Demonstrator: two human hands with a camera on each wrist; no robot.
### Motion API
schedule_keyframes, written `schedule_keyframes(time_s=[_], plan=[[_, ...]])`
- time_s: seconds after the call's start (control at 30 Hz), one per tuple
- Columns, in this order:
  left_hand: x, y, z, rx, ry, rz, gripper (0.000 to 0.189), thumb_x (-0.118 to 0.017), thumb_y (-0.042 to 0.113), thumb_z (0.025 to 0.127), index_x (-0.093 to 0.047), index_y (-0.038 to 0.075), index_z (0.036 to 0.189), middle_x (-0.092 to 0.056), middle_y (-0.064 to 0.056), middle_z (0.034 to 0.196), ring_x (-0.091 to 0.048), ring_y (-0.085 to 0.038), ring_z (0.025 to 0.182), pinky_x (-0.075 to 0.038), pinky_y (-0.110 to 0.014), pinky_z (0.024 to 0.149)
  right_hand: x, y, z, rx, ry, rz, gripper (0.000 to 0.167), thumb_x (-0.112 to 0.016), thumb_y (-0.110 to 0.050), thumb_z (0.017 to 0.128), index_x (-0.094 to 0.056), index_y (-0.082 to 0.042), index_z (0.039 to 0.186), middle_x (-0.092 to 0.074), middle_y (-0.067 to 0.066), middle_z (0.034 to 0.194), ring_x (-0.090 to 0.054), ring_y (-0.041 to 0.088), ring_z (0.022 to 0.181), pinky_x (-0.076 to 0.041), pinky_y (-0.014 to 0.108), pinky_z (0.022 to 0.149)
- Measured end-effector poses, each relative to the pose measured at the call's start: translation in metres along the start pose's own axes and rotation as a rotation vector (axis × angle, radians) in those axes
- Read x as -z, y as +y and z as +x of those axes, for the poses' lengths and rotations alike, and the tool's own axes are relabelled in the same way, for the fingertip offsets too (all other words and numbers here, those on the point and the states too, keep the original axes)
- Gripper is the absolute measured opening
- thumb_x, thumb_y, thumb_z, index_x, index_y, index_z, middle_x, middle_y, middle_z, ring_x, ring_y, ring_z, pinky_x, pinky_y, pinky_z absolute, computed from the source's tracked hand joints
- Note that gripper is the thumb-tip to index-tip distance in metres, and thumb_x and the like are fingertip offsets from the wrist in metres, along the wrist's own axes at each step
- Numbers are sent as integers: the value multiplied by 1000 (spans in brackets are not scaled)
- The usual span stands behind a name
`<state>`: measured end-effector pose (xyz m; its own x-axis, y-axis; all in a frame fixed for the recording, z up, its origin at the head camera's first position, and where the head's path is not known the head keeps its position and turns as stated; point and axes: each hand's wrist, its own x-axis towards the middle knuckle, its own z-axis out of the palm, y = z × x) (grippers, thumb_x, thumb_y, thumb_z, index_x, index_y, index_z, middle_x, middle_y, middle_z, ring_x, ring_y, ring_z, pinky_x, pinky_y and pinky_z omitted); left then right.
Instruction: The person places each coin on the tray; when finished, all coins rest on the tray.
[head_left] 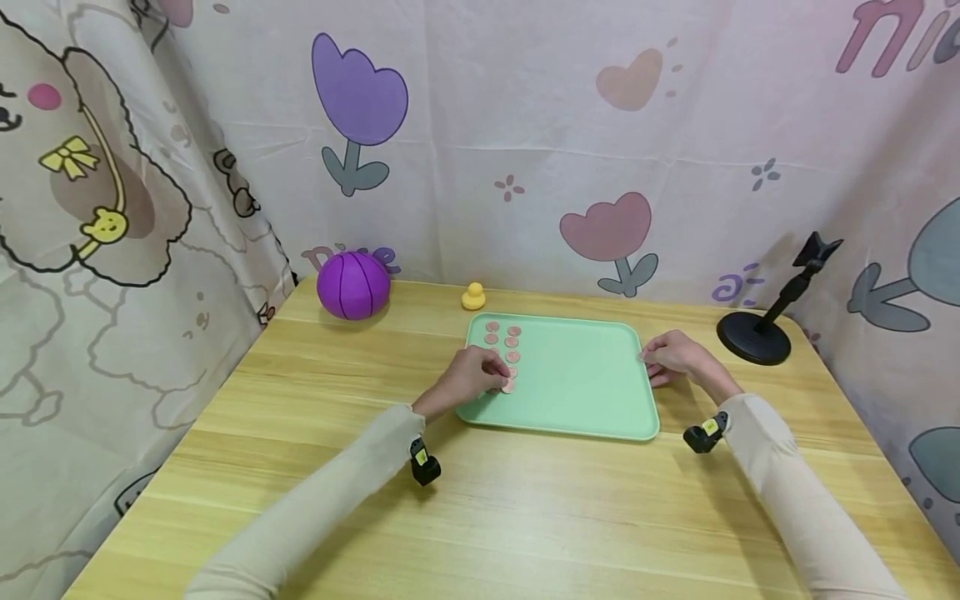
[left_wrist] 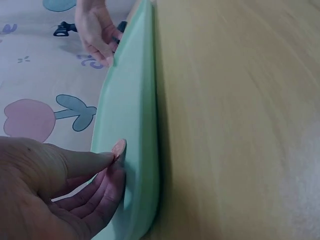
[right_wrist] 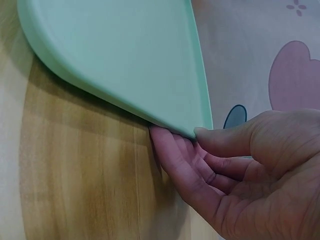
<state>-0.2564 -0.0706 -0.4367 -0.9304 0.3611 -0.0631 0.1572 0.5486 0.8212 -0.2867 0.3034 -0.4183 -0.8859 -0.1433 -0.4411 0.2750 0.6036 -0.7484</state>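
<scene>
A light green tray (head_left: 581, 383) lies on the wooden table. Two columns of round copper-coloured coins (head_left: 512, 357) run along its left side, partly covered by my left hand (head_left: 471, 377). That hand pinches one coin (left_wrist: 119, 148) between thumb and fingertips, low over the tray's near left part; the coin is tilted in the left wrist view. At the opposite end, my right hand (head_left: 675, 357) holds the tray's right rim. In the right wrist view its thumb (right_wrist: 222, 141) lies on the rim, and the other fingers reach below the edge.
A purple ball (head_left: 353, 286) stands at the back left of the table (head_left: 525, 517). Behind the tray sits a small yellow rubber duck (head_left: 473, 297). A black stand (head_left: 757, 336) with a round base is at the back right, close to the printed curtain (head_left: 480, 167).
</scene>
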Motion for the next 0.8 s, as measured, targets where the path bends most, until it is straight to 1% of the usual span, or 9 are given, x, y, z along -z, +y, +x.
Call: schedule_keyframes(time_s=[0.13,0.23,0.4,0.6,0.7,0.8], plan=[[-2,-1,-1,-30,25,58,5,-78,-1,91,-76,3,94,-70,-4,88,-57,-15,82,-48,-23,72,0,0,0,0,-3,4,28,-50,-2,107,-54,20,124,-67,10,86,-67,12,74,-64,31,70],[-3,-1,-2,-46,31,66,5,-78,-1,90,-75,2,93,-70,-5,87,-57,-14,81,-48,-23,72,0,-1,-2,-2,-5,9,28,-50,-2,107,-54,20,124,-67,10,87,-67,12,74,-64,31,71],[-1,0,-2,-52,12,45,5,-78,0,91,-75,2,94,-71,-5,89,-58,-15,81,-49,-23,72,1,-2,-3,-10,-6,15,28,-50,-3,108,-53,20,125,-67,10,87,-67,12,74,-64,31,71],[5,0,-2,-52,-19,15,7,-75,-2,92,-76,2,97,-72,-7,95,-62,-17,85,-53,-23,72,0,-2,-3,-8,-1,10,30,-51,-2,107,-53,20,126,-67,11,87,-67,12,73,-64,32,71],[10,-2,-1,-57,-12,13,8,-75,1,93,-76,2,101,-73,-7,97,-63,-17,89,-53,-23,74,0,-1,-3,-2,3,11,30,-51,-3,108,-54,20,126,-68,11,87,-67,13,73,-65,33,71],[19,-4,-2,-67,16,-4,12,-75,4,95,-76,1,106,-73,-7,101,-64,-18,93,-55,-25,77,0,0,-2,12,6,11,30,-52,-3,108,-54,21,125,-68,12,88,-68,12,73,-65,33,71]])
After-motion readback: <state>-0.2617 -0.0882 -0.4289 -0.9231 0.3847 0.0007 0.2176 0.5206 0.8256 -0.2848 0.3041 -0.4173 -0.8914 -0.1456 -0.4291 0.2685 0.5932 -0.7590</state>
